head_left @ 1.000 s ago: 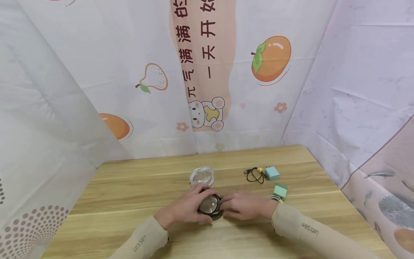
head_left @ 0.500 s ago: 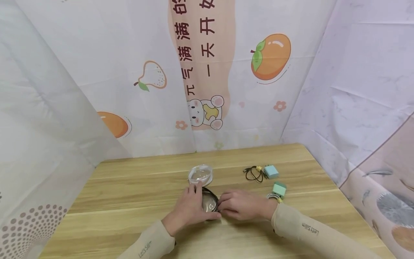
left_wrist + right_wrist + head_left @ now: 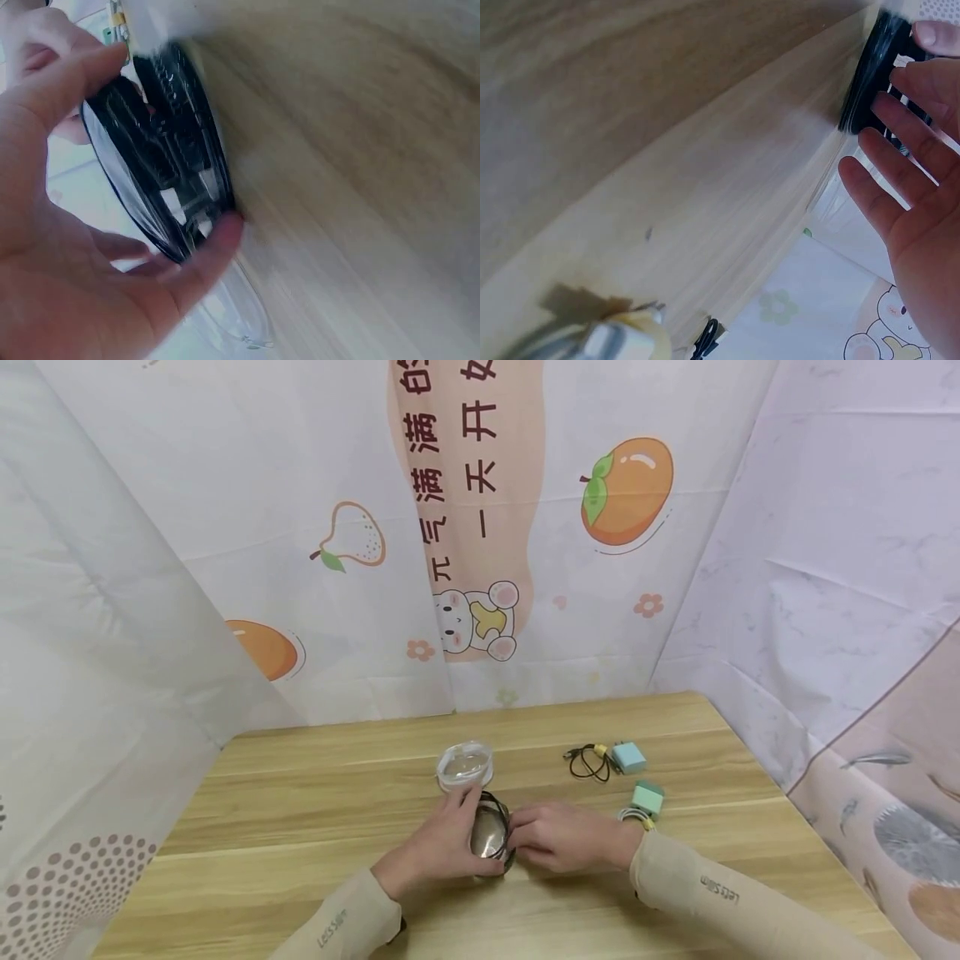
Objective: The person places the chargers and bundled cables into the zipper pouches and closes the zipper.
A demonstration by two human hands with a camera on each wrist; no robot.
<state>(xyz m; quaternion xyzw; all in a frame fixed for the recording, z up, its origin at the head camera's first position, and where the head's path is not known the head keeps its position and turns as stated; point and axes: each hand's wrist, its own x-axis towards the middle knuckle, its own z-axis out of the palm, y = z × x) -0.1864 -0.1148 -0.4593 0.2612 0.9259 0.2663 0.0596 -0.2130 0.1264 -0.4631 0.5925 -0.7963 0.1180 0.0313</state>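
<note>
One black cable coil (image 3: 491,832), wrapped in clear plastic, near the middle of the wooden table (image 3: 300,831), between left hand (image 3: 447,839) and right hand (image 3: 558,837). Looks tilted rather than flat; contact with tabletop: cannot tell. Shows dark bundles and small white tabs in left wrist view.

Left fingers: grasping the coil, thumb along one edge, fingertip at the opposite edge. Right fingers: at the coil's right side, outer ones apart and slightly bent; thumb not clearly seen, so whether pinching the plastic, cannot tell.

Just beyond left fingertips: white cable coil (image 3: 465,766), lying on the table. Farther back, to the right: short black cable (image 3: 588,762) with yellow tie, just beside light blue plug (image 3: 628,757). Nearer, by the right wrist: green plug (image 3: 647,798), with grey cable (image 3: 634,815) beside it, also tied in yellow.

On both forearms: beige sleeves (image 3: 720,885), dark lettering. Behind the table: white cloth (image 3: 487,689) printed with orange fruit, dark characters, cartoon animal. At far left: pale cloth (image 3: 67,710) with dots low down.
</note>
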